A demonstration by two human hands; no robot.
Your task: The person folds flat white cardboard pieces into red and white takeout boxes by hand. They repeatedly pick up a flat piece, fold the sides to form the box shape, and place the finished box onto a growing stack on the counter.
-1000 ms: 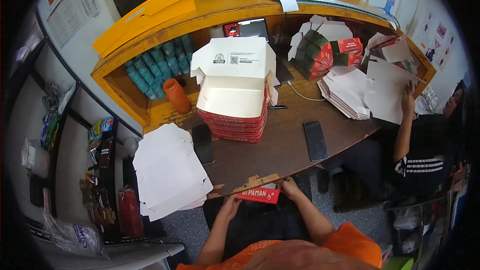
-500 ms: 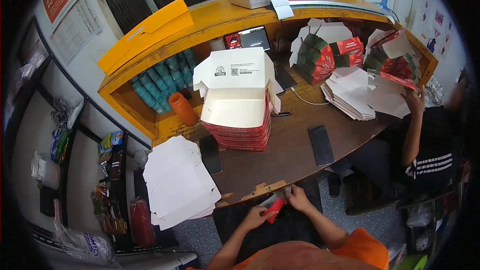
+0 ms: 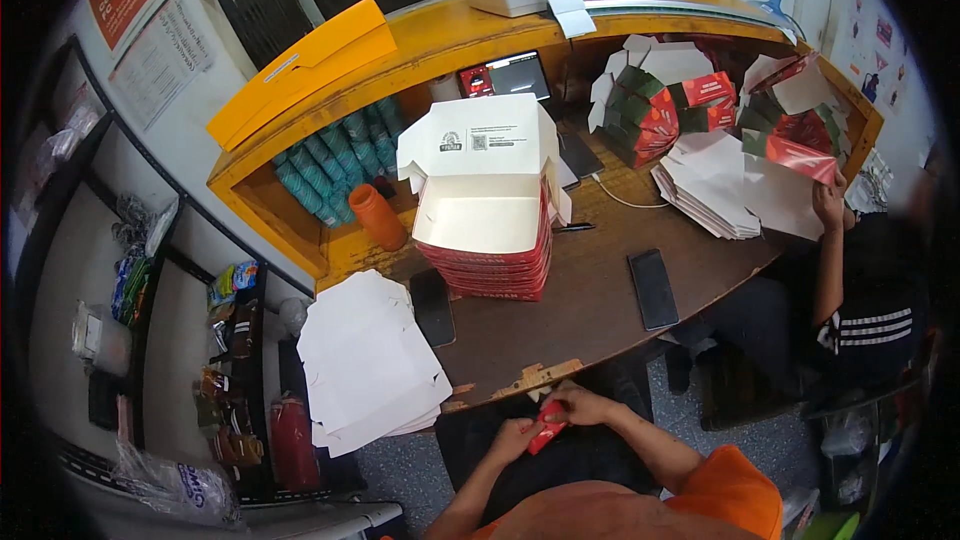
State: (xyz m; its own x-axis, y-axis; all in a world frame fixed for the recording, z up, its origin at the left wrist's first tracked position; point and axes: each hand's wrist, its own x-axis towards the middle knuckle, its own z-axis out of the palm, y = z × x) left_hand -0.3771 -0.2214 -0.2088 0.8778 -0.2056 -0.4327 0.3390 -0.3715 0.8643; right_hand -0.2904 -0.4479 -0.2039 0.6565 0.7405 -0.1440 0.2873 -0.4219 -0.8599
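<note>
Low in front of the desk's front edge, my left hand [image 3: 513, 439] and my right hand [image 3: 579, 406] are close together. Between them is a small red folded piece [image 3: 547, 429], perhaps card or a packet; its exact kind is partly covered by my fingers. Both hands are closed on it, the left at its near left side, the right at its upper right. A pale bit [image 3: 541, 391] shows beyond the right fingers. Above on the desk [image 3: 590, 330] rises a stack of red boxes [image 3: 490, 270], the top one open with a white inside and raised lid.
Flat white box blanks [image 3: 370, 360] overhang the desk's left front edge. Two dark phones [image 3: 653, 289] lie on the desktop. An orange bottle [image 3: 377, 217] stands by teal rolled packs [image 3: 330, 165]. At right, a co-worker's hand [image 3: 828, 202] holds a red-green carton [image 3: 795, 155].
My hands have drawn closer together, and my right fingers now cover more of the red piece. The co-worker's carton panel has tilted. The whole view has shifted slightly.
</note>
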